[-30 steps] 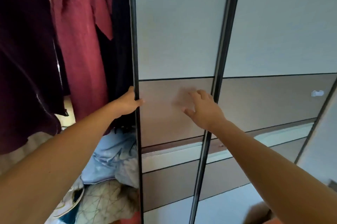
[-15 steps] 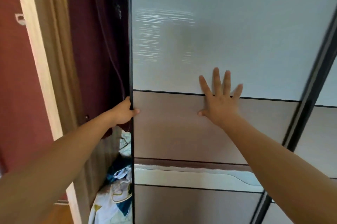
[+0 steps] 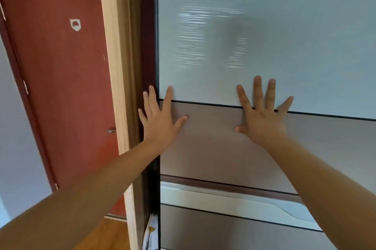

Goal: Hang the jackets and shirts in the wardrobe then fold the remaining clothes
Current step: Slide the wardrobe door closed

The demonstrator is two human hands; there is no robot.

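Observation:
The sliding wardrobe door [image 3: 264,36], pale glass above and brown panel below, fills most of the view. My left hand [image 3: 159,119] lies flat with spread fingers at the door's left edge. My right hand [image 3: 262,119] presses flat on the door farther right, fingers spread across the black dividing line. Only a narrow dark gap [image 3: 150,66] of the wardrobe shows between the door and the wooden side panel [image 3: 118,87]. A strip of white patterned cloth [image 3: 151,231] shows at the bottom of that gap. The hanging clothes are hidden.
A red room door [image 3: 61,87] with a metal handle [image 3: 111,130] and a small sticker stands to the left. Wooden floor [image 3: 114,231] shows below it. A silver handle strip [image 3: 234,198] runs across the lower wardrobe door.
The wardrobe door has slid left until only a thin gap is left, hiding the dark red garments. My left hand let go of the door's edge and now lies flat on it.

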